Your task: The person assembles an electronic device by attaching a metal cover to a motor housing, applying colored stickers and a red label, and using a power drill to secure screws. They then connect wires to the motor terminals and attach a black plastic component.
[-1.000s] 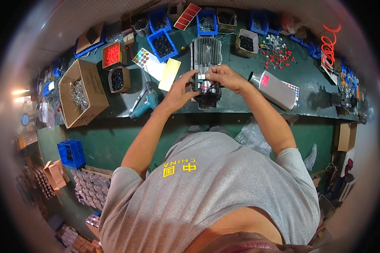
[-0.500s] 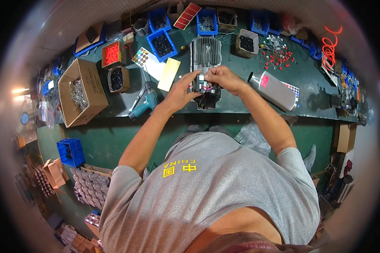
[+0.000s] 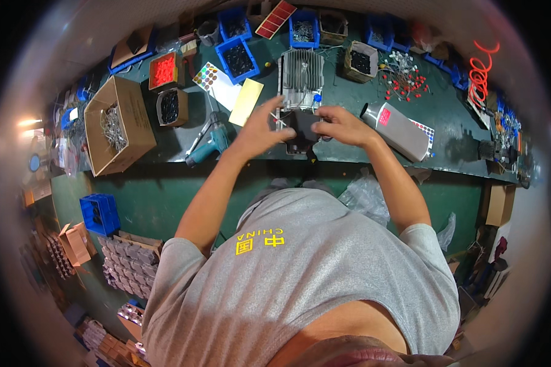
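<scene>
A grey metal housing with cooling fins (image 3: 302, 70) lies on the bench in front of me. Over its near part is a flat black cover (image 3: 304, 124), hiding the wiring beneath. My right hand (image 3: 343, 125) grips the cover's right side, thumb on top and fingers curled at the edge. My left hand (image 3: 260, 131) is on the other side, thumb and fingers spread apart, the thumb tip close to the cover's left edge; whether it touches I cannot tell. A small blue round part (image 3: 317, 98) shows on the housing beyond my right fingers.
A teal power drill (image 3: 209, 147) and a yellow sheet (image 3: 246, 104) lie to the left. Further left stands a cardboard box (image 3: 138, 122) of metal parts. A grey metal cylinder (image 3: 398, 131) lies at right. Blue bins (image 3: 237, 59) and red-tipped wires (image 3: 404, 79) are at the back.
The black cover now lies over the near part of the housing, where wires showed before. My right hand has moved nearer with it; my left hand has opened wider and shifted slightly left.
</scene>
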